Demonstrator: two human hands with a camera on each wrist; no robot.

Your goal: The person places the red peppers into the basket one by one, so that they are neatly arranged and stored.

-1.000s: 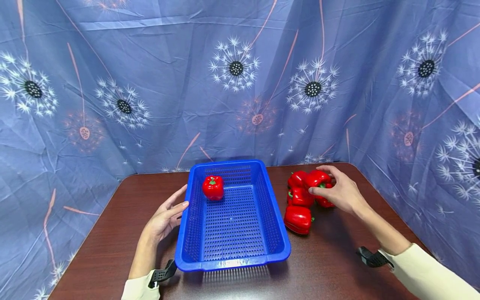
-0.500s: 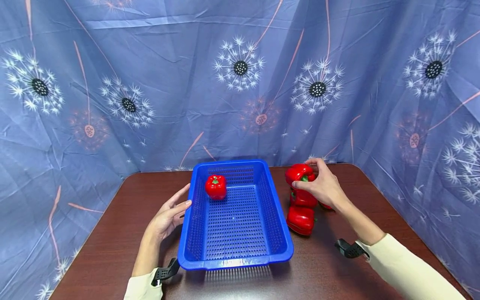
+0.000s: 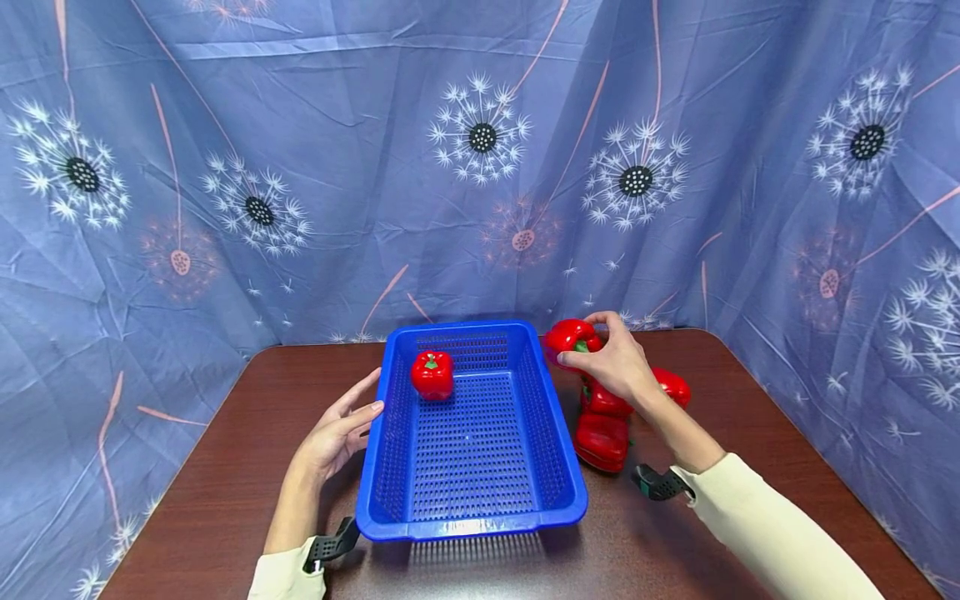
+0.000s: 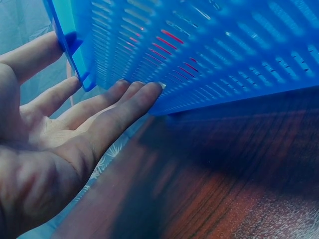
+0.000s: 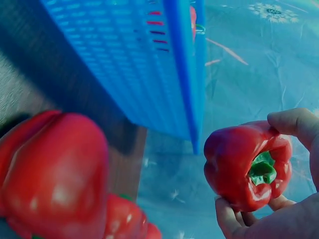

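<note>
My right hand [image 3: 613, 360] pinches a red bell pepper [image 3: 572, 335] between thumb and fingers, holding it in the air beside the right rim of the blue basket [image 3: 472, 527]. In the right wrist view the held bell pepper [image 5: 234, 164] shows its green stem. One red bell pepper [image 3: 432, 377] stands upright inside the basket at the back left. My left hand [image 3: 333, 437] touches the basket's left side. In the left wrist view its fingers [image 4: 124, 112] lie fairly straight against the slotted wall [image 4: 209, 55].
More red bell peppers [image 3: 602, 443] lie on the brown table [image 3: 225, 467] right of the basket, partly hidden by my right hand and forearm. One of them [image 3: 672, 387] sits farther right. A blue dandelion-print curtain [image 3: 360, 167] hangs behind and around the table.
My right hand has lifted the bell pepper from the pile and carried it left toward the basket's right rim. My left hand and the basket stay in place.
</note>
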